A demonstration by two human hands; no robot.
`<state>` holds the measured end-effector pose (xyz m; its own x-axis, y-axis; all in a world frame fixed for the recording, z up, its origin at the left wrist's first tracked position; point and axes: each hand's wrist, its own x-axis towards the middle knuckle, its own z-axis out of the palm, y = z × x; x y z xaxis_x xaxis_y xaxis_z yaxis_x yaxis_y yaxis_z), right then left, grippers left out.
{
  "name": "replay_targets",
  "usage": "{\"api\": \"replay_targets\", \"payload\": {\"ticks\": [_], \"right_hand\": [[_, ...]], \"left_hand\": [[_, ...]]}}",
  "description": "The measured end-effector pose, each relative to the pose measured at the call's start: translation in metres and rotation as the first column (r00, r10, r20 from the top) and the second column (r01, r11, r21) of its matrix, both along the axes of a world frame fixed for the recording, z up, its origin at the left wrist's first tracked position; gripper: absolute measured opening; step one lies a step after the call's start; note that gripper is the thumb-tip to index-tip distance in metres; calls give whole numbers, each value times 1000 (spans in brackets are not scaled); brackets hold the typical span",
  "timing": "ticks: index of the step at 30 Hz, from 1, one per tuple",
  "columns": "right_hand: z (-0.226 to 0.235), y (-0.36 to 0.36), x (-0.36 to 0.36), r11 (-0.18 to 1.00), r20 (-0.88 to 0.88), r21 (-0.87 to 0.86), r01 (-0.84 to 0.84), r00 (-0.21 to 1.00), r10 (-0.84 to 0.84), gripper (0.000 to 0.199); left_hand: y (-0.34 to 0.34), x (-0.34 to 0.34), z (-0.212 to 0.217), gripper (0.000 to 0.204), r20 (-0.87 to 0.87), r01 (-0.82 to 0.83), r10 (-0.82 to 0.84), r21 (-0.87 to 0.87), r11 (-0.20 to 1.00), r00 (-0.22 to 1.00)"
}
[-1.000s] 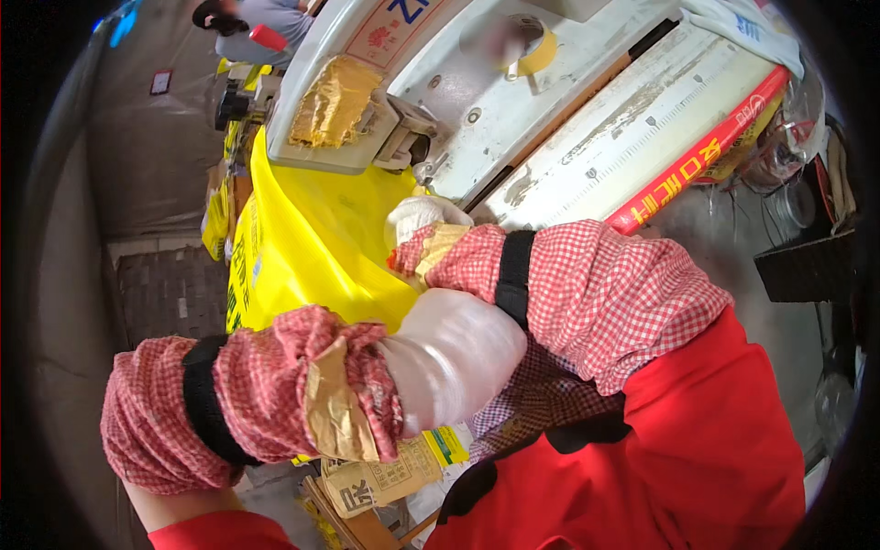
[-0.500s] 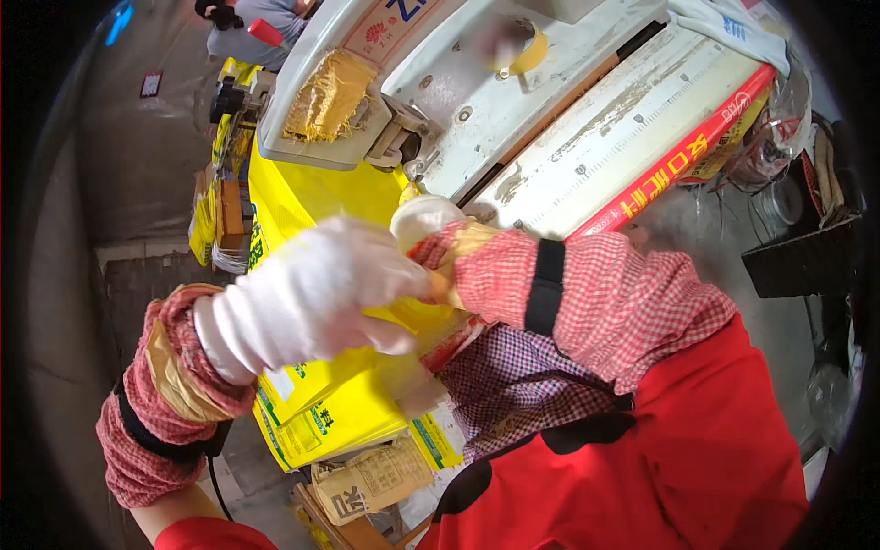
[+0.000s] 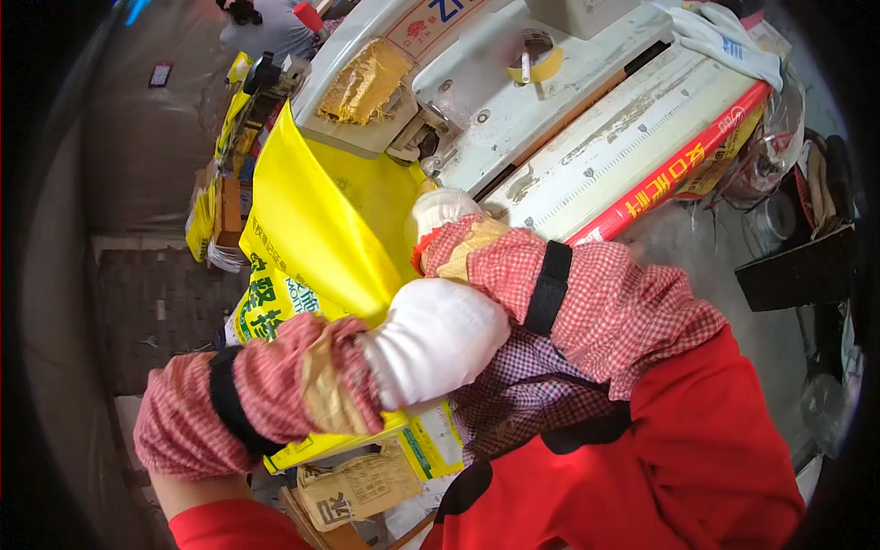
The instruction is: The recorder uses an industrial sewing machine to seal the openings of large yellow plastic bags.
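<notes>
The yellow bag (image 3: 312, 220) stands partly folded up at the front of the white machine (image 3: 367, 37), one part running under the machine's head. The white-gloved left hand (image 3: 438, 335) lies across the bag's near side; its fingers are hidden, so I cannot tell whether its grip is released or grasping. The right hand (image 3: 445, 211), also gloved, is against the bag just below the head; its grip cannot be told either. A tape roll (image 3: 543, 70) rests on the machine. Brown paper (image 3: 362, 486) lies below the left forearm.
</notes>
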<state>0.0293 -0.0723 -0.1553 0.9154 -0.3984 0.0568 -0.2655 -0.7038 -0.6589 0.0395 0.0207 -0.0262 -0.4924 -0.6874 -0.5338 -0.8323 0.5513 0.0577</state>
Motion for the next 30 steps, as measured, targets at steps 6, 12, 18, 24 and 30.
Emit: {"api": "replay_targets", "payload": {"ticks": [6,12,18,24,30], "right_hand": [[10,29,-43,998,-62,-4,57,996,-57,43],[-7,29,-61,953,-112,241,186,980,-163,51],[-20,25,-65,871,-138,438,225,974,-182,58],[-19,18,-81,812,69,579,69,989,-133,66],[-29,8,-68,-36,116,992,-125,976,-182,44]], "left_hand": [[-41,2,8,12,-64,-233,244,142,962,968],[-78,79,9,24,341,-387,425,-176,905,839],[-4,112,-31,23,292,-420,338,292,860,895],[-2,94,-18,24,-56,-705,702,-42,708,710],[12,82,-25,37,10,-513,515,89,854,857]]}}
